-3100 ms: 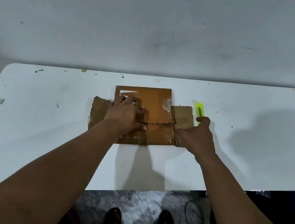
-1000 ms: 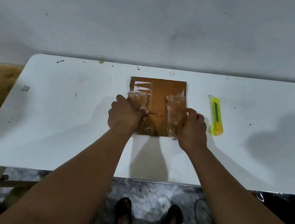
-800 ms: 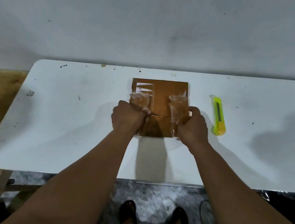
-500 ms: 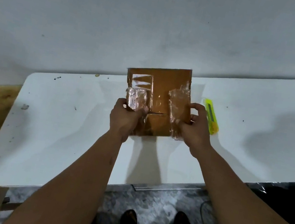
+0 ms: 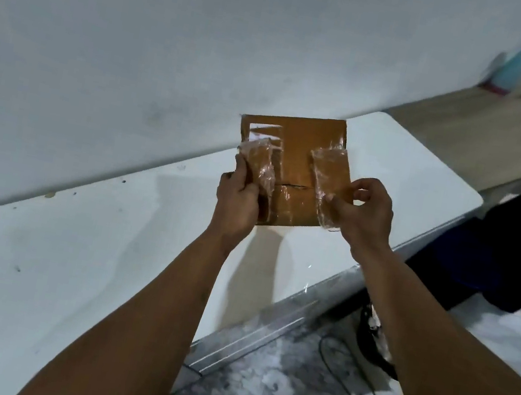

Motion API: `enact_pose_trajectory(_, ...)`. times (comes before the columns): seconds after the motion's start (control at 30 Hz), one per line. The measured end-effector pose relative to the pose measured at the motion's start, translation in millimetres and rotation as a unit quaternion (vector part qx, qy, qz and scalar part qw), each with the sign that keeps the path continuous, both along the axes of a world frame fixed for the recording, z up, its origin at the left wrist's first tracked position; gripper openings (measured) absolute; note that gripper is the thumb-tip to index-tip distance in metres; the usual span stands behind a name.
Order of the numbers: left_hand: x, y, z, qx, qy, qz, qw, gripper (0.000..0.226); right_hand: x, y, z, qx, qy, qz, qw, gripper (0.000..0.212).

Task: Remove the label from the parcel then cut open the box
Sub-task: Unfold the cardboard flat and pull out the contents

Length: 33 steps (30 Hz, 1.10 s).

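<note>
The person holds the flat brown box (image 5: 291, 175) up in the air above the white bench (image 5: 105, 239), tipped so its taped face looks back at them. The left hand (image 5: 237, 200) grips the box's left edge, fingers curled round it and over a wrinkled strip of clear tape (image 5: 259, 166). The right hand (image 5: 364, 212) pinches the right edge between thumb and fingertips, over a second crinkled strip (image 5: 327, 184), with the other fingers loosely spread. Both flaps look folded in across the face, and a slit runs across the middle between the two strips. No label can be made out on the face turned this way; a pale, shiny patch (image 5: 265, 130) sits at the top left corner, and I cannot tell whether it is bare tape or a peeled spot. No cutter shows anywhere in view.

What worries me is the right hand's light pinch: the film is slick, and the box could slide out and drop to the bench or over its near edge to the floor. The loose tape could also stick to the fingers and tear the cardboard if pulled. The view is swinging and blurred at the right, so a turn away could swing the box into the wall (image 5: 141, 37).
</note>
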<state>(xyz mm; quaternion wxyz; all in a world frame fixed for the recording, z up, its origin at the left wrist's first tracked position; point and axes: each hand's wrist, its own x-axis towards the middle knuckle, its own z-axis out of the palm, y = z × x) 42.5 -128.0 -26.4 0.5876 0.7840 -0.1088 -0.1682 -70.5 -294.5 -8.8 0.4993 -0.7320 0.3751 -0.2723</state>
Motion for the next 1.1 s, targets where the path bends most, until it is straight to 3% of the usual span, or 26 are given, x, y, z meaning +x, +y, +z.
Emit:
enact_pose_trajectory(0.1,-23.8,-48.5,21.4,-0.051,0.013,-0.079,0.995,0.068,-38.5,-48.7,0.5,0.016,-0.008,-0.072,0.997,0.033)
enact_pose_trajectory(0.23,-65.4,-123.6,30.9,-0.072,0.012,-0.102,0.992,0.070,-98.7,-120.0,-11.3,0.023,-0.023,-0.154,0.988,0.028)
enact_pose_trajectory(0.47,-145.2,-272.1,-5.1,0.007,-0.022,-0.157,0.987,0.054,-203.7,-233.2,-43.3,0.052,-0.009,-0.218,0.975,0.023)
enact_pose_trajectory(0.7,-214.2,-372.7,-66.7,0.087,-0.007,-0.178,0.980,0.035,-279.2,-306.9,-101.9,0.108,0.066,-0.250,0.960,0.024)
enact_pose_trajectory(0.97,-245.6,-392.0,-192.1,0.266,0.074,-0.225,0.934,0.039,-315.6,-309.7,-228.5,0.201,0.204,-0.250,0.925,0.021)
enact_pose_trajectory(1.1,-251.3,-393.2,-253.4,0.312,0.089,-0.242,0.914,0.033,-321.0,-302.6,-294.1,0.235,0.254,-0.245,0.906,0.021)
